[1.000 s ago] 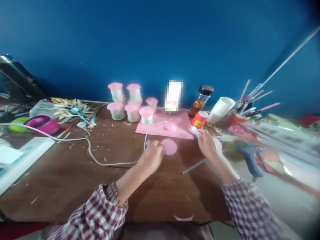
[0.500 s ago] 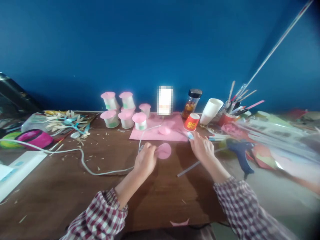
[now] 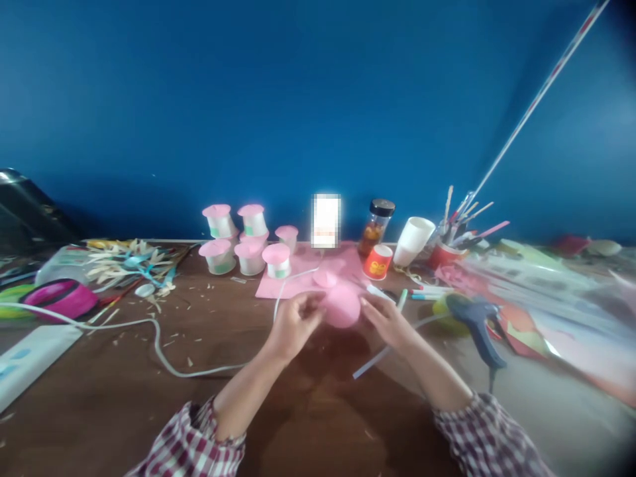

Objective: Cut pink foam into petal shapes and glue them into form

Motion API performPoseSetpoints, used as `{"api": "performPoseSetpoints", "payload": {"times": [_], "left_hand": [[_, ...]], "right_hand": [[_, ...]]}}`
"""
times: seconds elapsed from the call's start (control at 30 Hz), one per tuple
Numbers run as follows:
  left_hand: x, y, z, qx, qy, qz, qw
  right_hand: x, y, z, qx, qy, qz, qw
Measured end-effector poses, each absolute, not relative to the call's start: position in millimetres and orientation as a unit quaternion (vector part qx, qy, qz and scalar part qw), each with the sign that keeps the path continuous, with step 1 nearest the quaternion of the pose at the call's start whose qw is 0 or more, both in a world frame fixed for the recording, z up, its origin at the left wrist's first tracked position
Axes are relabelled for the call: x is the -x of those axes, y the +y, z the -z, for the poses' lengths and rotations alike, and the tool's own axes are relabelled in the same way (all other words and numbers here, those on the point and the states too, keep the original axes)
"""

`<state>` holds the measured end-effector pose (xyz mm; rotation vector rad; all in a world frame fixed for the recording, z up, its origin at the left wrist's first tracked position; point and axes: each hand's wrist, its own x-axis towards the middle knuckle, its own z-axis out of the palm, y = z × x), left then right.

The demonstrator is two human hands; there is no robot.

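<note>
A round pink paper disc (image 3: 342, 305) is raised between both hands above the brown table. My left hand (image 3: 297, 321) pinches its left edge, and my right hand (image 3: 388, 319) has its fingers closed at the right edge. Behind the disc lies a pink sheet (image 3: 271, 286) with another pink round piece (image 3: 324, 277) on it. A white-capped marker (image 3: 376, 291) lies just beyond my right hand. Left of the sheet stand several white paper cups (image 3: 220, 262) topped with pink discs, some stacked. A small red paper cup (image 3: 378, 263) stands at the sheet's right edge.
A glue gun (image 3: 479, 324) and a clear stick (image 3: 372, 361) lie to the right. A bottle (image 3: 376, 228), white cups (image 3: 415, 238) and a pen cup (image 3: 444, 255) stand behind. A white cable (image 3: 161, 348) and a power strip (image 3: 37, 361) lie left.
My left hand has lifted the pink disc slightly to the right. My right hand has left the marker and moved inward to the disc's right edge. The view has tilted up.
</note>
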<state>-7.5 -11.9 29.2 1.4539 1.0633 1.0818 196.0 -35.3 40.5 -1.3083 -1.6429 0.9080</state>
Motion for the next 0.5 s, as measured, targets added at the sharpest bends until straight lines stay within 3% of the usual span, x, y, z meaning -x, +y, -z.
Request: {"api": "performPoseSetpoints", "payload": {"times": [0.1,0.23,0.5], "left_hand": [[10.0,-12.9,-27.1,-0.582,0.446,-0.443,0.515],[12.9,-16.6,-26.8,-0.556,0.459,-0.432,0.542],[6.9,-25.9,-23.2,-0.447,0.415,-0.401,0.684]], "right_hand": [[-194.5,-39.1,-42.5,0.497,-0.610,-0.440,0.434],[-194.3,-39.4,-34.7,0.497,-0.603,-0.460,0.421],[-182.9,-39.3,-22.8,0.496,-0.433,-0.582,0.477]]}}
